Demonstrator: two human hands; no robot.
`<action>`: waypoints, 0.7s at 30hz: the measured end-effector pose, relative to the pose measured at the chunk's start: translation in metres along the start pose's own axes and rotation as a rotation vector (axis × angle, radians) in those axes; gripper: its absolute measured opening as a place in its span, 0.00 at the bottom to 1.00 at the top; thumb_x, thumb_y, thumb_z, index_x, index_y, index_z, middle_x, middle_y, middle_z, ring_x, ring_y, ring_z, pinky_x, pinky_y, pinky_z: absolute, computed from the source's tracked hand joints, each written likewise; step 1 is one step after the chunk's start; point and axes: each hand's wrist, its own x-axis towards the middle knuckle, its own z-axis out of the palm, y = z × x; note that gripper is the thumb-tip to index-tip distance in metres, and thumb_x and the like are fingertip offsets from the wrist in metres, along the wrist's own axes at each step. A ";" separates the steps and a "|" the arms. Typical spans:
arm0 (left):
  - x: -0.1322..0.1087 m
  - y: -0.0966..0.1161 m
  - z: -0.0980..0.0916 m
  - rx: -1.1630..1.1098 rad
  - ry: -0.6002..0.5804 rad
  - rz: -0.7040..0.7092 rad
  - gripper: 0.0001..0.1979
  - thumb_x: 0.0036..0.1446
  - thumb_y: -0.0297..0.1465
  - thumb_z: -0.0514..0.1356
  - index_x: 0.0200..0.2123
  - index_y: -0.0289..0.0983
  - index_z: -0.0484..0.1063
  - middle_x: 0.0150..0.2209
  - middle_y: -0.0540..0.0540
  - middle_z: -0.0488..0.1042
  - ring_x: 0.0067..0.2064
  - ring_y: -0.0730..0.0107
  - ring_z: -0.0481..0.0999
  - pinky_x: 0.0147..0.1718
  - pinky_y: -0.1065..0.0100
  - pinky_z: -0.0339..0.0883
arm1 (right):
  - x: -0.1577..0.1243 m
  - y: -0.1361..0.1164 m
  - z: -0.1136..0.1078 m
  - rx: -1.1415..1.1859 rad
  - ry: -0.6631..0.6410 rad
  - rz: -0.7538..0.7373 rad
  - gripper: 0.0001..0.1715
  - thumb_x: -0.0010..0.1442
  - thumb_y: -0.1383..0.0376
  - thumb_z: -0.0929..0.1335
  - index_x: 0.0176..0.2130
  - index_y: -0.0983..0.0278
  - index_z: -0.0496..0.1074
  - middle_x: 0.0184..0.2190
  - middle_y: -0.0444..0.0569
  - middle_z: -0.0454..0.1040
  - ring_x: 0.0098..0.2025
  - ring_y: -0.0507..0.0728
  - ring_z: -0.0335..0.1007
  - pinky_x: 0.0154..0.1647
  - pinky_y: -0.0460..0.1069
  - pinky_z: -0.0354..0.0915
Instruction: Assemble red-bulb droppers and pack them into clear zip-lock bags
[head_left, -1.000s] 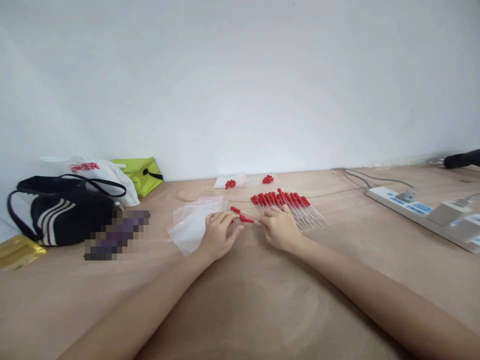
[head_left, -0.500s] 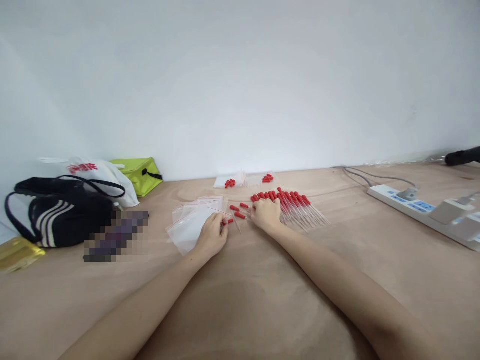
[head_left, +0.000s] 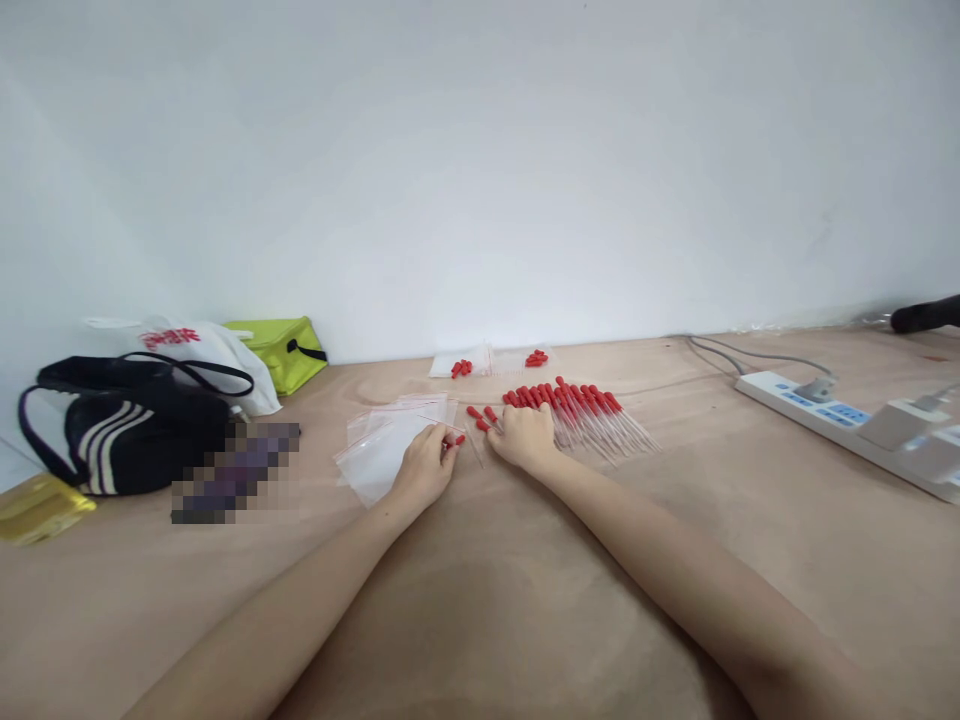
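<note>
Your left hand [head_left: 424,465] pinches one red-bulbed dropper [head_left: 458,440] at its bulb, beside the stack of zip bags [head_left: 382,440]. Your right hand [head_left: 525,438] rests curled over the loose droppers [head_left: 480,418]; whether it grips one cannot be determined. The dropper row [head_left: 581,405] lies just right of it, toward the far edge of the table [head_left: 525,600]. The droppers are probably light, thin and brittle: grip the soft bulb.

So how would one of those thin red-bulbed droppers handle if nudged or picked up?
Probably very light: each red-bulbed dropper is a thin clear tube. Round and lying flat on the table, it would likely roll when nudged. The slim tube looks breakable.
</note>
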 end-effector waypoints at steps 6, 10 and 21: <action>0.000 0.000 0.001 0.012 -0.004 0.006 0.04 0.50 0.23 0.52 0.27 0.37 0.60 0.28 0.48 0.67 0.34 0.65 0.69 0.32 0.67 0.63 | 0.003 0.002 0.004 0.003 0.003 0.066 0.15 0.54 0.64 0.59 0.36 0.71 0.68 0.35 0.61 0.73 0.37 0.60 0.70 0.39 0.52 0.49; -0.001 0.000 0.001 0.011 -0.003 0.004 0.03 0.50 0.24 0.52 0.27 0.37 0.61 0.29 0.48 0.68 0.34 0.65 0.69 0.33 0.67 0.63 | 0.005 0.004 0.003 0.025 0.017 0.133 0.18 0.54 0.62 0.59 0.40 0.72 0.65 0.35 0.62 0.73 0.37 0.61 0.70 0.37 0.52 0.49; 0.002 0.000 0.001 0.030 -0.048 -0.019 0.02 0.51 0.24 0.52 0.30 0.36 0.63 0.30 0.46 0.70 0.34 0.63 0.70 0.33 0.65 0.63 | -0.009 -0.019 -0.001 0.017 0.023 -0.106 0.21 0.55 0.56 0.57 0.36 0.68 0.69 0.37 0.58 0.72 0.38 0.60 0.67 0.41 0.55 0.46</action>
